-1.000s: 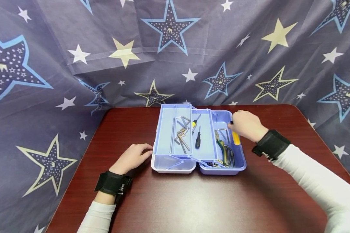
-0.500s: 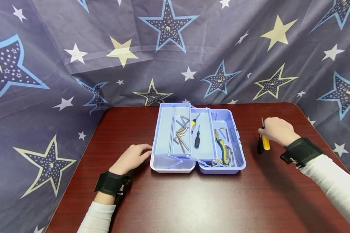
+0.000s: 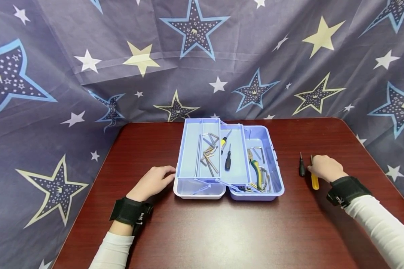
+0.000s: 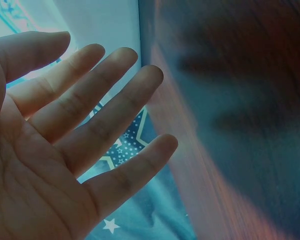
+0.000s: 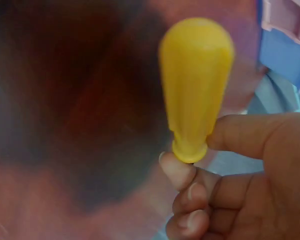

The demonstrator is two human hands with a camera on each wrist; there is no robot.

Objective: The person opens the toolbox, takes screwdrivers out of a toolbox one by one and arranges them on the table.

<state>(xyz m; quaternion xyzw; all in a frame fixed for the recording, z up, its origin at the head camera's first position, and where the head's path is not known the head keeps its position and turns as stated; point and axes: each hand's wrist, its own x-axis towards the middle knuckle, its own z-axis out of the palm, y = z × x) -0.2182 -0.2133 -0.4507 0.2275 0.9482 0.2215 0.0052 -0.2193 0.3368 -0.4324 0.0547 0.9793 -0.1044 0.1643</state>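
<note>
My right hand (image 3: 326,168) pinches a yellow-handled screwdriver (image 3: 315,182) by its neck, low over the table's right side; in the right wrist view its yellow handle (image 5: 196,80) stands out from thumb and fingers. Just left of it, a black-handled screwdriver (image 3: 302,169) lies on the table. My left hand (image 3: 153,183) rests at the left side of the blue toolbox (image 3: 278,183), fingertips at its wall. In the left wrist view the left hand's fingers (image 4: 102,127) are spread and nearly straight, holding nothing.
The opened toolbox has stepped trays with several hex keys (image 3: 208,155), a black screwdriver (image 3: 227,162) and a yellow-black screwdriver (image 3: 223,142). Green-yellow pliers (image 3: 257,172) and more hex keys lie in its right compartment. Star-patterned cloth (image 3: 202,82) hangs behind the table (image 3: 222,231).
My right hand has moved right from the toolbox with two screwdrivers, then come down to the table. The black one has been let go; the yellow one stays in hand. The left hand keeps still.
</note>
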